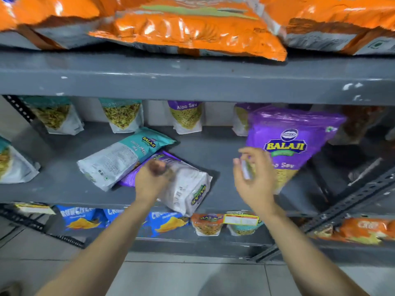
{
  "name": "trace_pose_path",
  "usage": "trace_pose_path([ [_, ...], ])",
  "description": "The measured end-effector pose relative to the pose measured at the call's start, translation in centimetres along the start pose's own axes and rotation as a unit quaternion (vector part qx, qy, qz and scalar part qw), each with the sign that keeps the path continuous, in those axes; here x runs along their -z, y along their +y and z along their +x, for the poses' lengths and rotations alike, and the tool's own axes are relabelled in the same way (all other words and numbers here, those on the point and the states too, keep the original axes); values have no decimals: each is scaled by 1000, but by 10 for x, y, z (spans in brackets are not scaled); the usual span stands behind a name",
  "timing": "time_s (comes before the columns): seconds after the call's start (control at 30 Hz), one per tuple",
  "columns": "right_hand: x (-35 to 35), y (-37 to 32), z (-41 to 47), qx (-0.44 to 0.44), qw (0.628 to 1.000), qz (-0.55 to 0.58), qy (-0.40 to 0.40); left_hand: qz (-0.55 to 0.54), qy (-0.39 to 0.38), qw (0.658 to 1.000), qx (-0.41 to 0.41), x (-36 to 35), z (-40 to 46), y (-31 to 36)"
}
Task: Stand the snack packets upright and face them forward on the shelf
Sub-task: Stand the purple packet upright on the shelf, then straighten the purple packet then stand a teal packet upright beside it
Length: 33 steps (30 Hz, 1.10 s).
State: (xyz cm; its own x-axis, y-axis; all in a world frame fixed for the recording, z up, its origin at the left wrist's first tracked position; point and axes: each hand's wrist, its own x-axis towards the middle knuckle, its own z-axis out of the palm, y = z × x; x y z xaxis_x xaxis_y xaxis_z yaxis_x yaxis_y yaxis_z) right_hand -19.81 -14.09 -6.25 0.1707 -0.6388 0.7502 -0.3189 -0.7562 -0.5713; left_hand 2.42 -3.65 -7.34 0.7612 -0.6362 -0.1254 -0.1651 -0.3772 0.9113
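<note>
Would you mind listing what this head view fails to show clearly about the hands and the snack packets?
- Left hand: motion-blurred fingers, so its grip on the lying purple packet is unclear.
- Right hand: blurred; contact with the upright Aloo Sev packet cannot be judged.
- Orange packets: tops cut off by the frame's upper edge.
- Back-row packets: tops hidden behind the shelf edge.

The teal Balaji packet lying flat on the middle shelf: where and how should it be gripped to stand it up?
Probably by the teal packet's teal top edge, coming from the right and above. It lies on its back, partly over the fallen purple packet; that raised end looks free for fingers to pinch and swing upright.
</note>
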Motion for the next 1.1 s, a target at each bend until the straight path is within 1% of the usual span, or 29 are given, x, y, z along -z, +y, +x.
trace_pose_path([
  [0.03,-22,-4,0,-35,996,-11,-78,26,37,998,42,12,-5,-16],
  [0.07,-43,-5,4,-90,983,-25,-157,33,66,994,82,19,-10,-30],
  [0.1,-64,-5,8,-166,956,-32,-239,23,85,989,121,22,-14,-39],
  [0.13,-82,-5,14,-258,913,-19,-315,-2,96,982,160,23,-16,-46],
  [0.17,-96,-5,18,-343,861,10,-375,-49,102,974,197,21,-17,-47],
  [0.2,-106,-3,22,-405,810,50,-421,-119,104,962,225,19,-17,-47],
  [0.23,-112,-1,24,-447,767,85,-452,-194,99,945,245,17,-17,-43],
  [0.3,-114,1,26,-498,710,130,-482,-294,83,910,279,13,-17,-34],
  [0.33,-110,0,25,-519,684,152,-489,-312,73,900,294,12,-17,-31],
  [0.4,-102,-3,21,-561,625,202,-504,-322,47,893,311,13,-19,-28],
  [0.43,-97,-7,17,-571,602,217,-513,-328,24,889,317,15,-22,-26],
  [0.47,-91,-11,12,-572,591,223,-523,-335,-3,884,325,18,-25,-24],
  [0.5,-84,-14,7,-566,591,224,-529,-338,-28,880,333,21,-30,-22],
  [0.57,-67,-20,-4,-552,617,236,-509,-328,-72,880,337,26,-39,-22],
  [0.63,-50,-23,-16,-550,651,269,-450,-320,-106,886,319,28,-48,-18],
  [0.67,-42,-23,-19,-541,670,283,-422,-321,-115,892,298,28,-51,-13],
  [0.73,-31,-25,-20,-503,709,301,-392,-327,-109,908,237,28,-51,0],
  [0.8,-29,-27,-15,-449,754,296,-376,-317,-99,931,150,26,-42,13],
  [0.87,-38,-28,-7,-410,802,260,-348,-305,-110,944,57,26,-27,23],
  [0.93,-52,-27,0,-390,840,218,-309,-269,-111,956,-24,25,-9,27],
  [1.0,-66,-24,3,-371,865,206,-267,-231,-107,964,-82,23,10,29],
  [1.1,-83,-23,0,-362,888,176,-224,-181,-108,970,-124,22,33,23],
])
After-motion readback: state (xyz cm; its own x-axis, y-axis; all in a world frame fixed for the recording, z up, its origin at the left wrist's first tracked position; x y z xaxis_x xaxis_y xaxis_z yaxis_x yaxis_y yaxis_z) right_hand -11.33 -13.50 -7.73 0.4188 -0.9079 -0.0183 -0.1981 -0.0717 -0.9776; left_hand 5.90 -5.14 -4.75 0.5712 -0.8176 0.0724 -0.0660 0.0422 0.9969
